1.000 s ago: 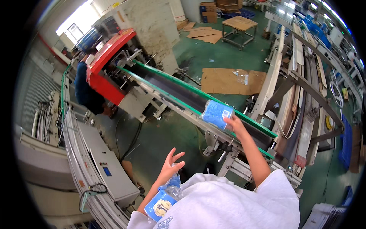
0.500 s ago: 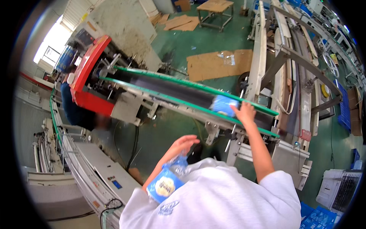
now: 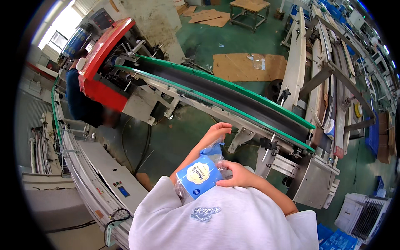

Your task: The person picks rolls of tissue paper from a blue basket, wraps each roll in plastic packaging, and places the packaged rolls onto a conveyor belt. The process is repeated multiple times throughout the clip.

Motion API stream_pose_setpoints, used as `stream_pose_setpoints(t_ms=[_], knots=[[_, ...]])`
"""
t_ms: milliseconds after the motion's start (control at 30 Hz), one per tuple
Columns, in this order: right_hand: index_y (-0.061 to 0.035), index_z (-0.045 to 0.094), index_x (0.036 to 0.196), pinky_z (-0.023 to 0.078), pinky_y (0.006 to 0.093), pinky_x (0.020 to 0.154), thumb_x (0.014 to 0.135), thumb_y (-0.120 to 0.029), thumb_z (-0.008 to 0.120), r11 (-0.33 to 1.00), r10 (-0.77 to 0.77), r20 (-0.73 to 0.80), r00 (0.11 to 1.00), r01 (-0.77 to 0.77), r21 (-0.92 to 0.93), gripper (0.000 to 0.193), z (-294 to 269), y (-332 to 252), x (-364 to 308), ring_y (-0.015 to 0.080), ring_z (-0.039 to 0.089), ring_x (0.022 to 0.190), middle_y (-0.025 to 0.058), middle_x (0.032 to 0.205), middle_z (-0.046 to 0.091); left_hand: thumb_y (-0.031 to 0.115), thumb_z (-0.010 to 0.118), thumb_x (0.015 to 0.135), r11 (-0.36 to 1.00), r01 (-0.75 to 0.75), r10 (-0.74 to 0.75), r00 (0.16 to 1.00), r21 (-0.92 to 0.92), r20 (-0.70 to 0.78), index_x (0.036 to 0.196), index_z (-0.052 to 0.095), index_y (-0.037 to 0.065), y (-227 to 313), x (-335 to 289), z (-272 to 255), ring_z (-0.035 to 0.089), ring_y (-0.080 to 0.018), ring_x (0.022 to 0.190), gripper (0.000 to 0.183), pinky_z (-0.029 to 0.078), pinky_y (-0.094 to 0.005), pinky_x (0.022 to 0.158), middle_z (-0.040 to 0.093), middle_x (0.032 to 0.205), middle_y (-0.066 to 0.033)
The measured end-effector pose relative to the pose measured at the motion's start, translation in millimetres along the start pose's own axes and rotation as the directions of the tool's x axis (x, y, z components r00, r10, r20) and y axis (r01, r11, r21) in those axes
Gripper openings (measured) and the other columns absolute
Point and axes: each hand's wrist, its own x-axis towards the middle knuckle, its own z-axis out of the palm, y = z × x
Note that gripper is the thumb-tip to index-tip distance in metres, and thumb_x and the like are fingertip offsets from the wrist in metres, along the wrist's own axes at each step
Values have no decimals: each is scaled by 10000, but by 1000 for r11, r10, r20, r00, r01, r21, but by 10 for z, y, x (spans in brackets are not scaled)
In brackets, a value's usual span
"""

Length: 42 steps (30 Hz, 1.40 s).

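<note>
Head view: I see the right hand [image 3: 240, 175] has left the conveyor belt [image 3: 216, 95], now gripping the blue film-wrapped pack [image 3: 193, 179] against the left forearm [image 3: 191, 157]; the left hand's [image 3: 217, 132] fingers curl loosely open. Handling has shifted here.

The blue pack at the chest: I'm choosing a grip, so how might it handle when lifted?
The pack may be slippery: its film looks glossy. That film, crinkled and loose near the right hand, would probably crumple if pinched. The squared outline suggests it is unlikely to roll.
</note>
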Motion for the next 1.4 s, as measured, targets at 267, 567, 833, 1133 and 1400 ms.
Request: stream_pose_setpoints(t_ms=[267,567,833,1133,1400], knots=[[13,594,1027,438,253,777,755,-135,694,735,165,-133,977,-32,677,325,-147,381,229,110,572,830,44,931,632,527,419,886,988,130,-129,992,85,-13,1144,551,71,286,-265,-708,406,-21,559,541,306,-185,463,575,797,27],[-5,611,946,469,247,704,710,-193,758,938,144,-559,816,69,341,336,-399,240,286,103,577,790,43,877,627,454,679,745,958,-173,122,967,230,222,1405,177,77,219,-612,-363,359,-205,1228,911,283,-337,1023,376,1327,-112],[-16,614,928,464,254,719,745,-190,725,929,48,-625,779,194,314,276,-980,319,393,100,573,781,40,863,626,418,528,872,921,-278,264,961,274,87,1385,190,10,58,76,-397,525,-176,970,737,408,-283,846,388,1344,-162],[-121,610,782,396,212,604,746,-387,687,864,341,-675,654,65,500,280,-2248,1020,985,51,486,615,-44,696,567,237,524,874,957,-289,282,921,14,-268,1231,409,37,254,-79,-425,513,-89,561,426,389,-208,487,579,1110,-87],[-89,586,664,356,247,484,746,-600,602,868,469,-578,668,-226,443,518,-2439,1479,1208,91,441,521,-9,625,536,160,516,867,993,-117,110,979,-34,-172,1129,503,30,109,-236,-568,513,-82,570,293,389,-198,492,615,1040,-96]])
